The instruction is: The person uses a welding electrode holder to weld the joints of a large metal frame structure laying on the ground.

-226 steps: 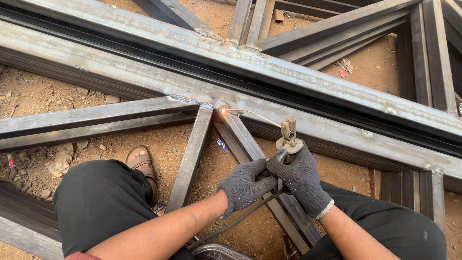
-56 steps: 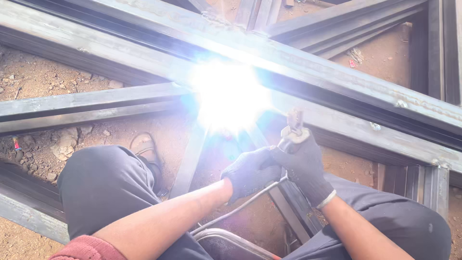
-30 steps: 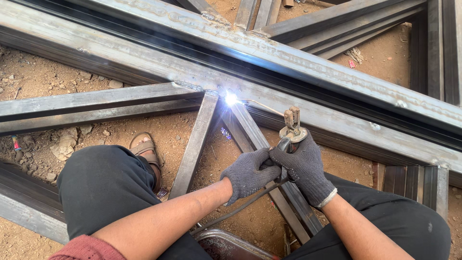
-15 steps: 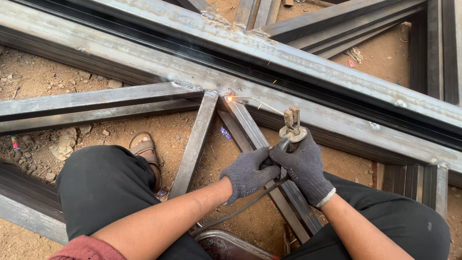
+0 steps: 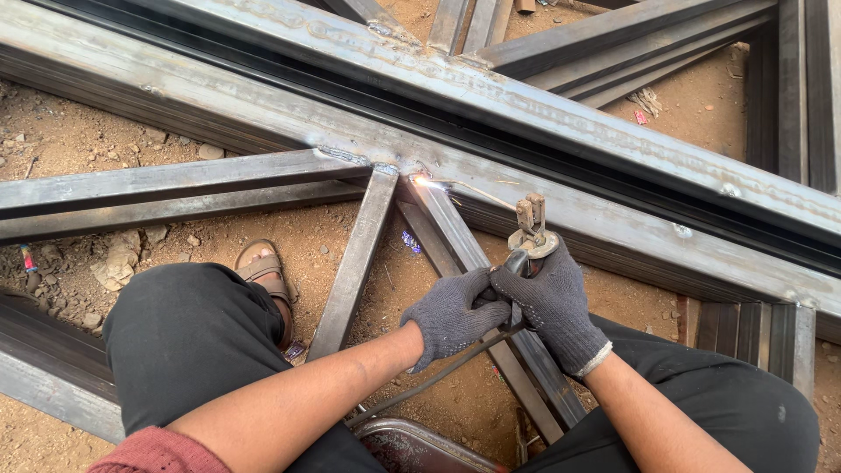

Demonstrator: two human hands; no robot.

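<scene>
A welding electrode holder (image 5: pixel 528 229) is being gripped in front of the knees, its thin rod (image 5: pixel 469 189) being held out to a small glowing spot on the joint of the steel frame (image 5: pixel 263 114). The handle is being clasped by the gloved right hand (image 5: pixel 550 302), fingers curled tight, and is being steadied by the gloved left hand (image 5: pixel 453 313), likewise wrapped around it. A cable (image 5: pixel 420 385) is being trailed back over bare dirt (image 5: pixel 105 140), beside a sandalled foot (image 5: pixel 263 267).

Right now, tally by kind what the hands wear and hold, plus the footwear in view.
Dark knit gloves: 2, on the left hand and the right hand
Electrode holder with rod: 1, gripped by both hands
Cable: 1
Brown sandal: 1
Total: 5
</scene>
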